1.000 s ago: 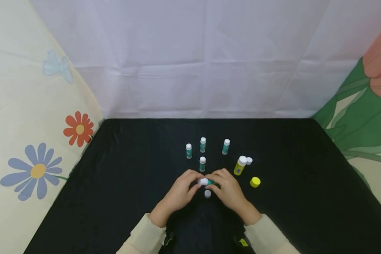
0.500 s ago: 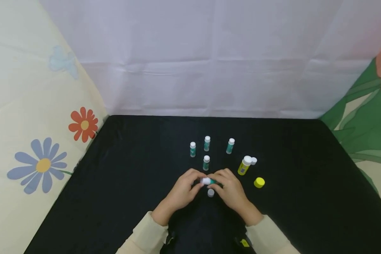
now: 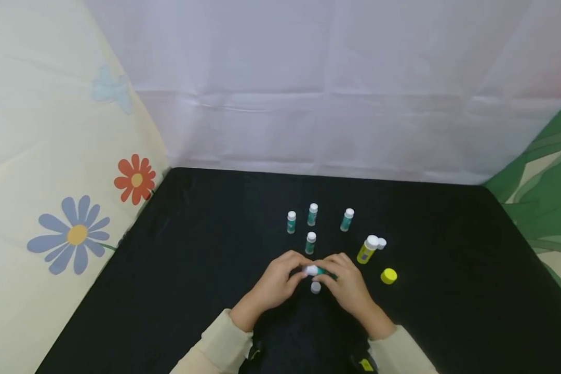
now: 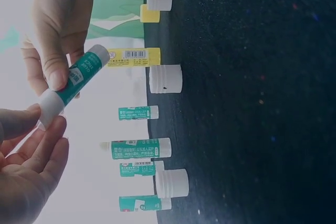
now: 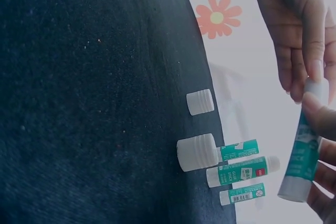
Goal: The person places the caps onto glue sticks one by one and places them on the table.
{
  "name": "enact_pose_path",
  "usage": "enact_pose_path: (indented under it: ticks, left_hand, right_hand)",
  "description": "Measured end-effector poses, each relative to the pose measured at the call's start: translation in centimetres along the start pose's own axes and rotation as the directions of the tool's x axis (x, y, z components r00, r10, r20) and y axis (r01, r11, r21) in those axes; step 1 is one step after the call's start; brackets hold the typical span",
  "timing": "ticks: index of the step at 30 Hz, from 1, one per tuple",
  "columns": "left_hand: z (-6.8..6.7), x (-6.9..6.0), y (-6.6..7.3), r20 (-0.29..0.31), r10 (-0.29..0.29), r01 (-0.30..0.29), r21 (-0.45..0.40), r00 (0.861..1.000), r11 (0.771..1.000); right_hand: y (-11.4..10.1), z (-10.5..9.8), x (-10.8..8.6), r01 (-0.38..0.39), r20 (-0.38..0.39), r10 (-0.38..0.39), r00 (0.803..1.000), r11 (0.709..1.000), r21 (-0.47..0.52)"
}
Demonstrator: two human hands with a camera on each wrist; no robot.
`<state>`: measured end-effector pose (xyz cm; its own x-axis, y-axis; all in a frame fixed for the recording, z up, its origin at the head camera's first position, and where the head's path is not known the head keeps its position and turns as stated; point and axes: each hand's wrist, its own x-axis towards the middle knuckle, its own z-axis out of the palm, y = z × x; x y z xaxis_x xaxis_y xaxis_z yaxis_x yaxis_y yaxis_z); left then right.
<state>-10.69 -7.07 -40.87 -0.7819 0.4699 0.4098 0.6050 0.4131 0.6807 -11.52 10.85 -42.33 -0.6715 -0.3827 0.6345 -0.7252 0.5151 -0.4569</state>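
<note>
Both hands meet over a green glue stick [image 4: 79, 80] with white ends. My left hand [image 3: 275, 280] pinches one white end between thumb and fingers; in the left wrist view this hand [image 4: 31, 166] is at lower left. My right hand [image 3: 347, 285] grips the green labelled body, thumb along it, as the right wrist view also shows. The stick lies sideways in the head view and is tilted in the wrist views. Just below it, a loose white cap [image 3: 315, 288] sits on the black cloth. Whether the pinched end is a separate cap, I cannot tell.
Several green glue sticks [image 3: 310, 243] stand upright beyond the hands. To the right are a yellow glue stick [image 3: 366, 251], another white cap [image 3: 382, 243] close behind it and a yellow cap [image 3: 389, 276]. Black cloth [image 3: 205, 249] covers the table; a white sheet [image 3: 262, 104] hangs behind.
The whole head view has shifted, so table, sticks and hands all appear farther right. Both hands keep their hold on the glue stick, with little visible change.
</note>
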Motion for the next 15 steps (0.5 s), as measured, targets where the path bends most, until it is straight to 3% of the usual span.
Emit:
enact_pose_path:
  ticks: [15]
  left_hand:
    - [0.03,-0.06,0.16,0.009,0.032,-0.032,0.007,0.999,0.999]
  right_hand:
    - [0.03,-0.2,-0.17,-0.024,0.025,0.023,0.999,0.999,0.035]
